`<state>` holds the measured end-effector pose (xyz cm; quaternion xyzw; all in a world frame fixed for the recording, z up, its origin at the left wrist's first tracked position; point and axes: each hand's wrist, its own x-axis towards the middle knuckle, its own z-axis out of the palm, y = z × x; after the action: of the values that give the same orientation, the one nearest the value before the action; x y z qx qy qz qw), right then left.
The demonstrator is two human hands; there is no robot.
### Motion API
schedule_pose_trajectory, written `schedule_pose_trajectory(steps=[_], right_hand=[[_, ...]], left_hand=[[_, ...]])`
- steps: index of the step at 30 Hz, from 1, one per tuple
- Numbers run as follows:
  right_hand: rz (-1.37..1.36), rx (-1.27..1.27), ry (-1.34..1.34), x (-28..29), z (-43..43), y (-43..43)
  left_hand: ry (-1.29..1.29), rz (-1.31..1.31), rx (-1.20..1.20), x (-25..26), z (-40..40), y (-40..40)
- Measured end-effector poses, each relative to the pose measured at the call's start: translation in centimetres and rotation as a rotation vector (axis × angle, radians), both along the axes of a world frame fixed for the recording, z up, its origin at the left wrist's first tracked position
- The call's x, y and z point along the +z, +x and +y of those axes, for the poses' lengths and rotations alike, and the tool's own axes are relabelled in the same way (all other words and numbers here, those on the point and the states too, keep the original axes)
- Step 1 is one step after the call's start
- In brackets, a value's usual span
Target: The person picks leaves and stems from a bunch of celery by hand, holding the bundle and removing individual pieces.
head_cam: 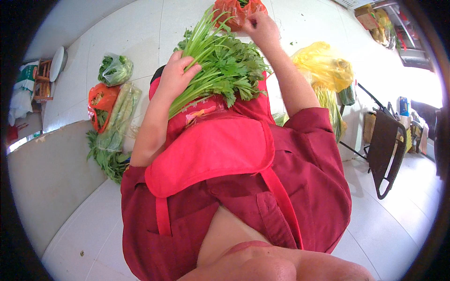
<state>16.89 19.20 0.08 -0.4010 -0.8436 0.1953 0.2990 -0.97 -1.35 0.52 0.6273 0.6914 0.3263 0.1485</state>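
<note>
A large bunch of leafy celery (214,66) lies across the lap, on the red apron (211,154). Its pale green stalks fan out on the left, and its leaves spread to the right. My left hand (179,73) grips the stalks, thumb over them. Beyond the leaves, my right hand (263,30) is at the near right side of a red plastic bag (232,15) on the floor. Its fingers are curled; whether they pinch the bag or a scrap is not clear. Some dark greens show in the bag's mouth.
At left on the floor are a clear bag of greens (116,68), an orange bag (102,105), long bagged vegetables (119,112) and loose leafy greens (105,154). A yellow plastic bag (323,66) and a dark folding chair (385,151) stand at right. A low wall (59,179) runs along the left.
</note>
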Motion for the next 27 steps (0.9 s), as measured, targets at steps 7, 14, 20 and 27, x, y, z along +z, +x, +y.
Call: schedule_pose_trajectory(steps=[7, 14, 20, 27], right_hand=[[0.034, 0.539, 0.255, 1.2, 0.5, 2.3], [-0.174, 0.638, 0.423, -0.7, 0.0, 1.3], [-0.229, 0.646, 0.465, -0.4, 0.4, 1.4], [-0.048, 0.32, -0.033, -1.4, 3.5, 1.8]], left_hand=[[-0.021, -0.045, 0.022, 0.0, -0.2, 0.2], [-0.08, -0.076, 0.006, 0.2, -0.6, -0.3], [-0.074, -0.077, -0.017, 0.4, -0.5, -0.1], [-0.076, -0.179, 0.034, 0.8, -0.7, -0.2]])
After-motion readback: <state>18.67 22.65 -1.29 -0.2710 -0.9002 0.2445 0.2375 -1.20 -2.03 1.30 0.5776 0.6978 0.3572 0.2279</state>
